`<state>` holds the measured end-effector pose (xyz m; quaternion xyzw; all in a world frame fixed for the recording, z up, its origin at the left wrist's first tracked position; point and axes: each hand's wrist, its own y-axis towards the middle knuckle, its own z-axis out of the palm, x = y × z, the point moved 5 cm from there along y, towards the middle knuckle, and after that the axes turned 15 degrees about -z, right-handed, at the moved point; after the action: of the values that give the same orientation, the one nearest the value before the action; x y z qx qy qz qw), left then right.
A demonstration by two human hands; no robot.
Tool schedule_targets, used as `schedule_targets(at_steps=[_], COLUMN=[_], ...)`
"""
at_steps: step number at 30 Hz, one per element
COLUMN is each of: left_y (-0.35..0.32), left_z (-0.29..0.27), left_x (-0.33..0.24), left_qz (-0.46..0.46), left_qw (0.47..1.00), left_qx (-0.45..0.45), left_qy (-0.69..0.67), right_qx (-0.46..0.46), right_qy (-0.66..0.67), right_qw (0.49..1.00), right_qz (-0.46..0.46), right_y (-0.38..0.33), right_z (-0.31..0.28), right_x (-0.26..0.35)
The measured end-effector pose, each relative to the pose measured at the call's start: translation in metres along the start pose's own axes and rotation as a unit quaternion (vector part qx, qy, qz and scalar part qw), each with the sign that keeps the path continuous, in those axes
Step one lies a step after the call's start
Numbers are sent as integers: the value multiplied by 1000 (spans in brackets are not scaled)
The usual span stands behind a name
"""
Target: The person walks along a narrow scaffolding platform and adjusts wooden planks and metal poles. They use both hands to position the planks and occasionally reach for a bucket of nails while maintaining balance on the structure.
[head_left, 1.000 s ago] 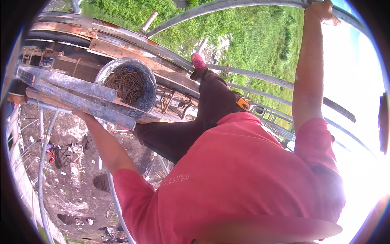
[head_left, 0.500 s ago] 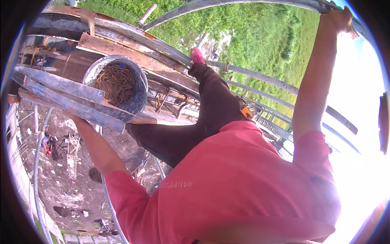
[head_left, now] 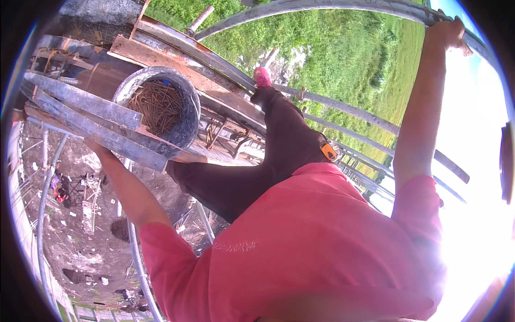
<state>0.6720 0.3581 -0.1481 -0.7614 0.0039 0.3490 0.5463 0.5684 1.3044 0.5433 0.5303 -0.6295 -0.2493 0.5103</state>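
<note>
My right hand (head_left: 449, 34) is raised at the upper right, its fingers wrapped round a curved-looking grey metal pole (head_left: 300, 6). At the left, my left hand (head_left: 95, 146) reaches to the lower edge of several grey, weathered planks (head_left: 102, 129). Its fingers are hidden by the planks, so their grip does not show. Just beyond the planks stands a dark, mortar-stained bucket (head_left: 189, 121). Long rusty nails (head_left: 155, 104) fill part of it, with a small blue thing among them.
A rusty beam (head_left: 177, 67) and metal rails (head_left: 348, 110) run beyond the bucket. An orange tape measure (head_left: 328, 152) hangs at my waist. Far below at the left lies littered ground (head_left: 86, 236), with upright scaffold poles (head_left: 42, 214) before it. Green grass (head_left: 332, 48) spreads outside.
The view has shifted slightly; the bucket appears a little farther right, and more of a dark panel shows at the upper left. My right hand stays on the pole, my left at the planks.
</note>
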Motion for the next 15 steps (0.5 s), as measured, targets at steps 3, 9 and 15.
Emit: schedule_targets(at_steps=[3,9,15], left_y=[3,1,-6], left_z=[-2,-1,-6], left_x=[6,15,15], left_qz=[-7,-18,-33], left_qw=[1000,999,997], left_qx=[5,7,-11], left_qy=[-25,-42,-76], right_qx=[99,-96,-77], right_qy=[-144,80,114], right_qw=[970,989,985], right_qz=[-171,74,109], right_y=[9,-22,-28], right_z=[0,8,8], right_x=[0,38,58])
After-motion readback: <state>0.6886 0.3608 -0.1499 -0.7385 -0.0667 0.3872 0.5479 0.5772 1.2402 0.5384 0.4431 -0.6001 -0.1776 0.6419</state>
